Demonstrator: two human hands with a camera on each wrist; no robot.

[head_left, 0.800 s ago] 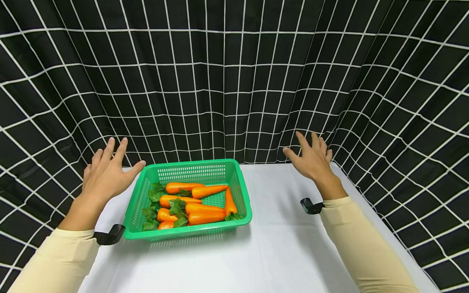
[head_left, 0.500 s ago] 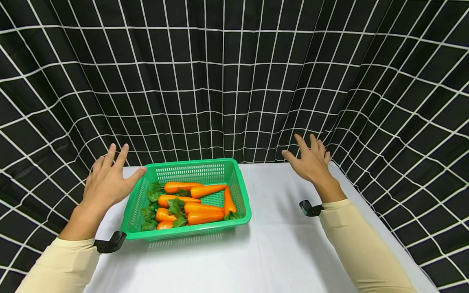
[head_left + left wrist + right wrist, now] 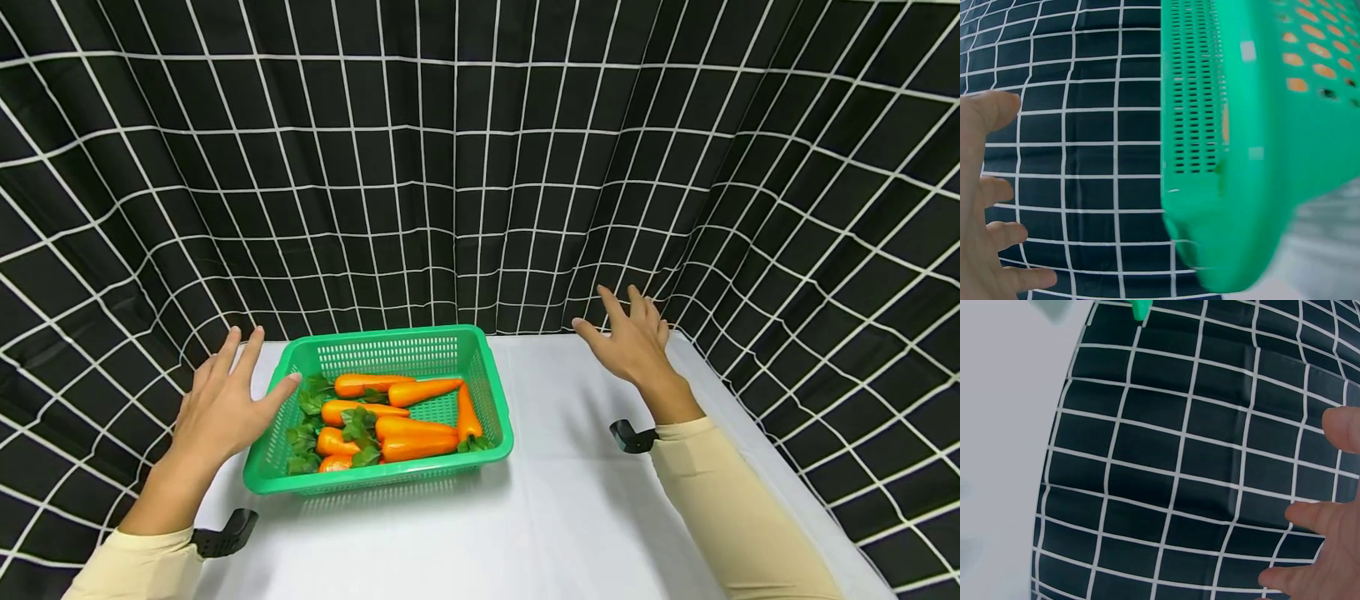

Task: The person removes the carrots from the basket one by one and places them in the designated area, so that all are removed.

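Observation:
A green plastic basket (image 3: 491,392) with slotted walls stands on the white table, left of centre. Several orange carrots (image 3: 416,448) with green leaves (image 3: 303,437) lie inside it. My left hand (image 3: 221,412) hovers by the basket's left side, fingers spread, its thumb overlapping the rim in the head view. In the left wrist view the basket wall (image 3: 1254,156) fills the right half, and the left hand's fingers (image 3: 1007,234) show apart from it. On the far right my right hand (image 3: 630,342) is held over the table with fingers spread, holding nothing.
A white cloth (image 3: 555,517) covers the table. Black curtain with a white grid (image 3: 480,167) rises behind it and along both sides. Each wrist wears a black camera mount (image 3: 225,533), and a corner of the basket (image 3: 1141,307) peeks into the right wrist view.
My left hand has come lower and nearer to me beside the basket. The right hand has dropped slightly. The basket and carrots stay in place, apart from a small shift of the view.

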